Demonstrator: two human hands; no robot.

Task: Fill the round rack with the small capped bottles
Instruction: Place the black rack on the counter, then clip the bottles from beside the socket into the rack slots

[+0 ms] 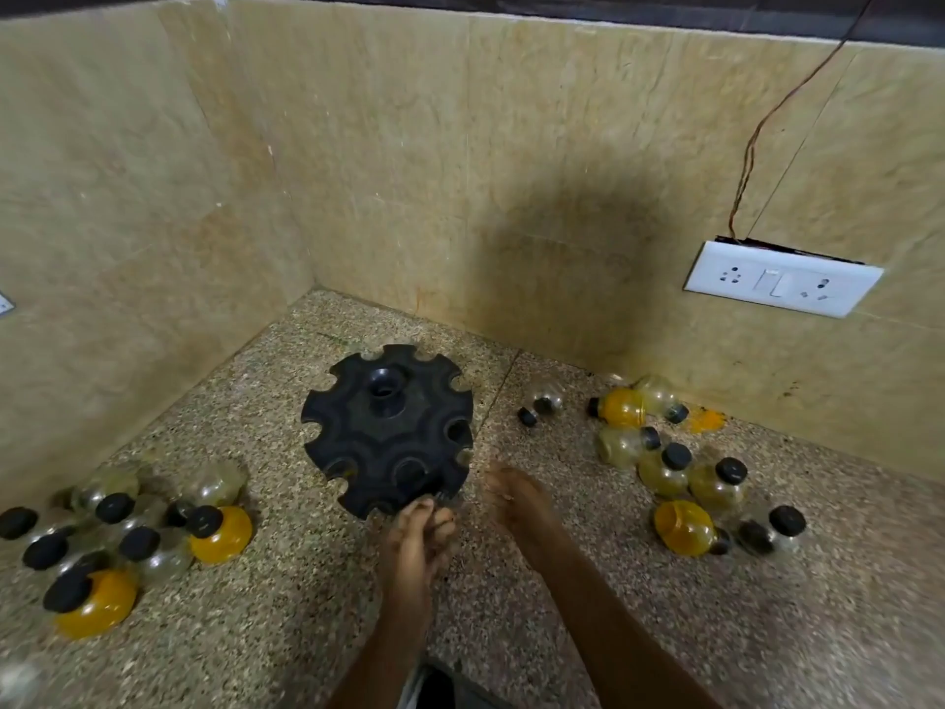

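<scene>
I am looking down at the round rack (387, 431), which is sitting tilted on the speckled bench (511, 631) near the corner of the tiled wall (409, 171), its notched rim facing me. Every pocket I can see is holding nothing, so I judge the filling as not yet begun.

My left hand (417, 537) is reaching to the near edge of the rack, its fingers (434, 519) curled at the rim; they seem to be pinching it, probably to steady or turn the rack so a free pocket comes round. The picture is blurred there, so I am not sure how firm the hold is. My right hand (516, 498) is hovering just beside the rack with its fingers relaxed and carrying nothing, likely ready to fetch a bottle.

The small capped bottles are lying in two loose heaps, well apart from the rack on either side: the left heap (117, 534) and the right heap (675, 473). Some are clear, some yellow, several tipped over. One loose cap (526, 417) is lying beside an open bottle (546, 399), so that bottle needs capping first, I think.

A switch plate (782, 279) is sitting on the wall to the right.
</scene>
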